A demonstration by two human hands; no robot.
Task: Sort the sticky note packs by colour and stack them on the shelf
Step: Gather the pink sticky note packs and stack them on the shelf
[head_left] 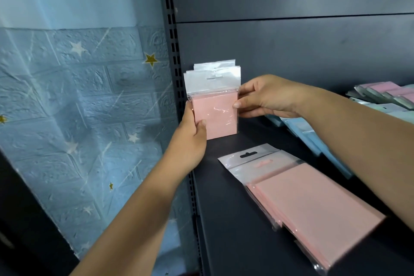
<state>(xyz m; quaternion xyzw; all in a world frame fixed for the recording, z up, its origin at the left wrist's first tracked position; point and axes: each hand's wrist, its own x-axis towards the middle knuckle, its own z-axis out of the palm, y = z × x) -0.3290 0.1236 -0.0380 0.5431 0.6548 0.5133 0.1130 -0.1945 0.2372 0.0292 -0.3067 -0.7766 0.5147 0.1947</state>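
A shop: slotted metal shelving point(172, 36) stocked with hang-tab retail packs point(298, 195) of sticky notes.

Packs behind upright pink pack point(216, 114), between both hands' fingers, mostly hidden; blue packs point(313, 139) right of fingers partly under right forearm; mixed pile point(385, 95) cut by right edge.

Cool, bluish light fills the scene, moderately bright on the wallpaper point(78, 96) at left and dimmer across the dark shelf point(235, 219). Small white glints sit on the plastic wrap of the upright pink pack point(216, 116), and its clear top flap shines pale. The shelf post point(173, 51) bows from wide-angle distortion. The far right packs point(385, 94) look soft, and the lower left corner falls into shadow.
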